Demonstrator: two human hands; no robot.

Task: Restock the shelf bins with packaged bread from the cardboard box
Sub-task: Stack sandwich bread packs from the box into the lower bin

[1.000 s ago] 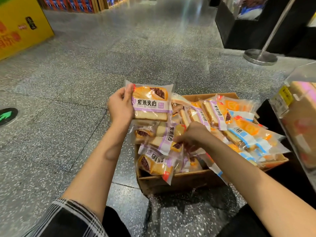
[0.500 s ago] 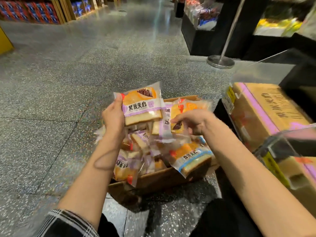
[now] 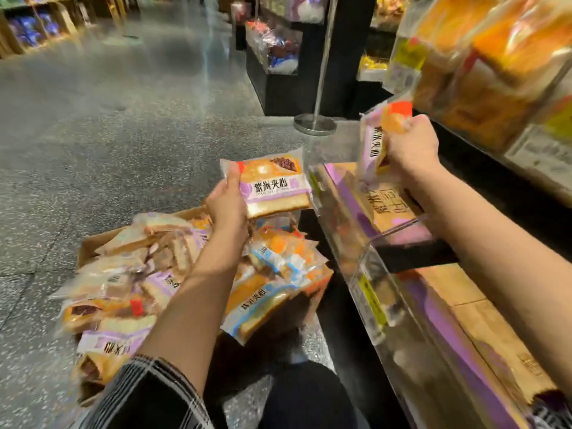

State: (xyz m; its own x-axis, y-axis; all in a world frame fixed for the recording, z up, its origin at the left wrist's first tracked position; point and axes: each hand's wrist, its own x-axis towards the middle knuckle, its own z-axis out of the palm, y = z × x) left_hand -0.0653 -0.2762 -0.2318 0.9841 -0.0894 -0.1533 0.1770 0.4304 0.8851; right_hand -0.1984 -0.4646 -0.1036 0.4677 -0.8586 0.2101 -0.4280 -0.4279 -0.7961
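A cardboard box on the floor at lower left is heaped with several packaged bread slices, purple-labelled and blue-labelled. My left hand grips a purple-labelled bread pack by its left edge, held up above the box. My right hand grips a second purple-labelled pack, raised over a clear plastic shelf bin on the right. That bin holds a flat brown carton with purple print.
More clear bins run along the lower shelf to the right. An upper shelf at top right holds orange bread packs. A metal stanchion with a round base stands ahead beside a black display unit. Speckled floor stretches left.
My right hand has lifted a purple-labelled pack out of the box and swung it up and right over the shelf bin. My left hand kept its pack and the view turned toward the shelf.
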